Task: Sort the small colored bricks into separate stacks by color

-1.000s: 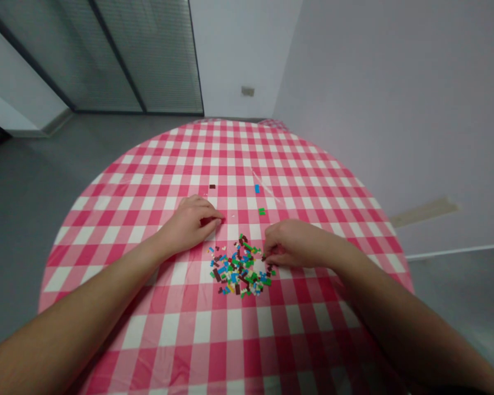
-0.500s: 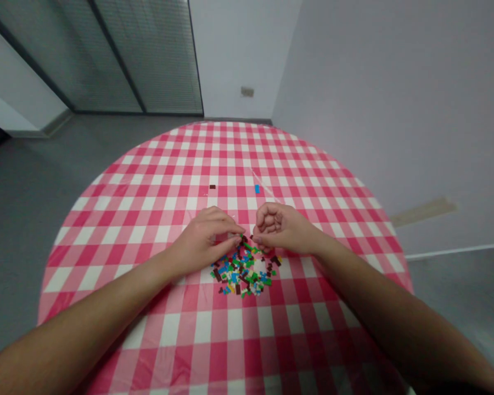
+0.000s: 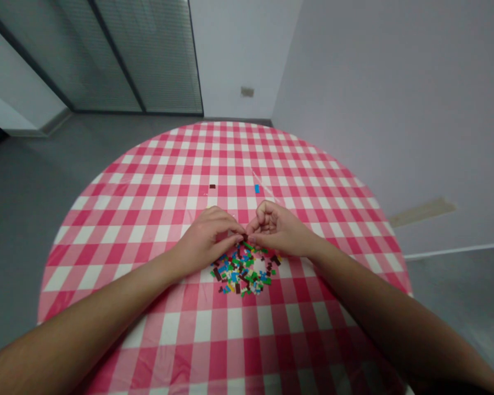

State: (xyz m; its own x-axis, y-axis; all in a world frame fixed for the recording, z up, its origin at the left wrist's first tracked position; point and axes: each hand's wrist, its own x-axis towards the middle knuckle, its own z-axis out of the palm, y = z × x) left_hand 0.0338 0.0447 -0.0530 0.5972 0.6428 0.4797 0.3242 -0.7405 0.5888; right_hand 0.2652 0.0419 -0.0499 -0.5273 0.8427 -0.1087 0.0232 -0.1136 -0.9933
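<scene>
A small dark brown toy brick (image 3: 245, 237) is pinched between the fingertips of both hands. My left hand (image 3: 209, 235) grips it from the left, thumb and forefinger closed on it. From the right, the thumb and forefinger of my right hand (image 3: 280, 226) press against it, the other fingers curled. Whether one piece or two joined pieces sit there is too small to tell. Right below the fingertips spreads a loose pile of tiny bricks (image 3: 234, 269) in green, blue, brown, white and yellow.
Farther back on the round table with a red-and-white checked cloth (image 3: 230, 329) lie a single brown brick (image 3: 212, 186) and a single blue brick (image 3: 257, 188). A wall (image 3: 374, 109) stands close on the right, and glass panels (image 3: 148, 55) are at the back left.
My right hand has moved slightly left, closing the gap to my left hand. The fingertips of both hands now meet at the brown brick.
</scene>
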